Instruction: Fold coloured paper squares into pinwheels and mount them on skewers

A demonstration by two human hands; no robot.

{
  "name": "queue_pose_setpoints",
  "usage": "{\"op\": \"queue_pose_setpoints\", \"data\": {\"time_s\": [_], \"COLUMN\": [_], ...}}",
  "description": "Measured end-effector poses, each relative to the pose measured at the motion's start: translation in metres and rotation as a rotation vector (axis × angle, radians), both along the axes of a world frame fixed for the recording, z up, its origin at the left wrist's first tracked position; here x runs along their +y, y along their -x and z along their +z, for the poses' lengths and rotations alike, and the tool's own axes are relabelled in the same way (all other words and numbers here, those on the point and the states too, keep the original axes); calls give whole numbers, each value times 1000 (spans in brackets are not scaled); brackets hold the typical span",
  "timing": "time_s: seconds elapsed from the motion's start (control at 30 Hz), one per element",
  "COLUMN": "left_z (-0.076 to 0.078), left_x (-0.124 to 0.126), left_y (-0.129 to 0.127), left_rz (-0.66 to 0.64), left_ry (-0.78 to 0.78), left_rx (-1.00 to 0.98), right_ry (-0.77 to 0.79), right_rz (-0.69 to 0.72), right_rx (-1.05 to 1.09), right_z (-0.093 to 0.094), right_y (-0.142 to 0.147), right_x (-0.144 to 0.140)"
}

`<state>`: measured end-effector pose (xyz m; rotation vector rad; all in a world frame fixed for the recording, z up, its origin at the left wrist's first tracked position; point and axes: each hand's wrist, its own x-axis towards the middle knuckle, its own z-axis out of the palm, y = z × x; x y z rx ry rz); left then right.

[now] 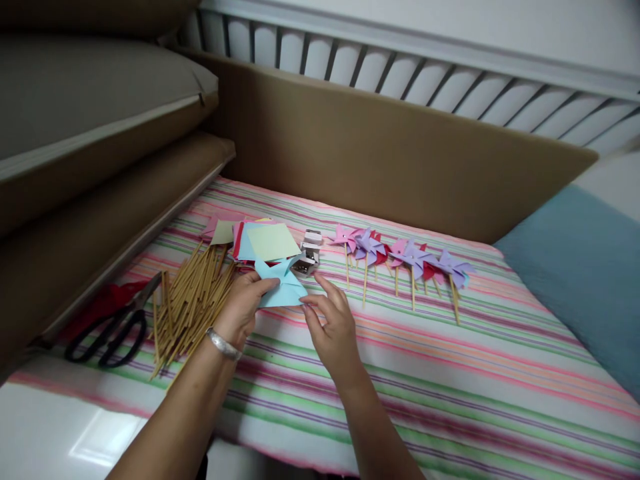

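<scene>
A light blue paper pinwheel [283, 287], with its corners partly folded inward, is held up over the striped cloth. My left hand [245, 300] pinches its left side, thumb on top. At its lower right corner, my right hand [330, 323] grips the paper edge between thumb and index finger. Just behind the pinwheel lies a stack of coloured paper squares [273, 241], a pale green one on top. Beside the stack sits a small open box [305, 265] with tiny dark contents too small to make out.
Thin wooden sticks [193, 307] lie heaped at left, near black-handled scissors [117, 327] and something red [100, 310]. Several finished pinwheels [413, 259] on sticks lie in a row at right. Stacked cushions [100, 113] rise at left; a brown panel [375, 147] stands behind the striped cloth [450, 373].
</scene>
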<state>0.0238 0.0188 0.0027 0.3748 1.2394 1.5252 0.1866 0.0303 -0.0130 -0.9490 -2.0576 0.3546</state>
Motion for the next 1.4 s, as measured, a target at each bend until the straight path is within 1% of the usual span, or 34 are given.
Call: {"op": "queue_pose_setpoints", "data": {"time_s": [0.2,0.37,0.43,0.57,0.7,0.8,0.97,1.1,1.2,1.3,1.4], "left_z": [0,3,2,-1,-2,0,1,1,1,0,-5], "left_x": [0,-2,-2,-1,0,0,-1,-2,-2,-3,-3], "left_y": [0,1,2,5,5,4,3,0,-7,-15,-22], "left_rz": [0,-17,-30,-16,-29,-36,-45,-80,-127,-175,-206], "left_ry": [-24,-37,-41,-56,-51,-41,-23,-14,-10,-22,-29], "left_rx": [-19,33,51,66,30,18,48,68,76,77,95], "right_ry": [44,99,161,298,308,311,329,360,402,453,434], "right_rz": [-58,-52,-39,-22,-14,8,51,70,54,-8,-69], "right_rx": [36,80,117,176,192,217,231,261,324,361,351], "right_z": [-2,-1,-2,-6,-8,-6,0,0,-3,-5,-5], "right_y": [2,7,9,7,4,3,1,-1,0,1,1], "right_x": [-3,-8,-8,-3,1,1,0,2,4,5,5]}}
